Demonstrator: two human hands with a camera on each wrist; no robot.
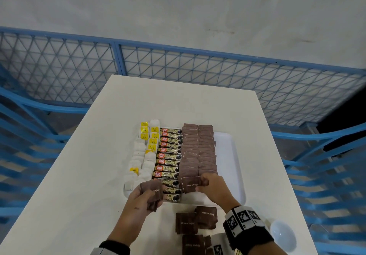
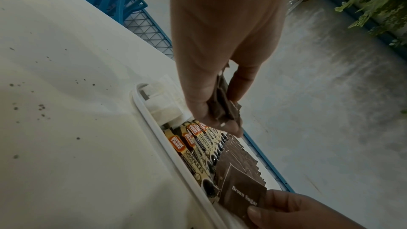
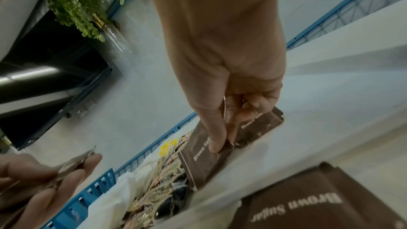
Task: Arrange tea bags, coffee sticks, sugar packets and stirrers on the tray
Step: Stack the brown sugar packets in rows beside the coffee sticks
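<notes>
A white tray (image 1: 229,155) on the table holds white and yellow tea bags (image 1: 142,151) on its left, a column of coffee sticks (image 1: 168,155) in the middle and rows of brown sugar packets (image 1: 198,147) to their right. My right hand (image 1: 212,185) pinches one brown sugar packet (image 1: 190,184) at the near end of the sugar rows; the right wrist view shows this packet (image 3: 204,161) standing on edge. My left hand (image 1: 142,199) grips a small bunch of brown sugar packets (image 1: 153,193) above the tray's near left corner. No stirrers are visible.
Several loose brown sugar packets (image 1: 195,221) lie on the white table (image 1: 79,175) in front of the tray. A white bowl (image 1: 283,235) sits at the near right. A blue mesh fence (image 1: 178,66) and blue crates surround the table.
</notes>
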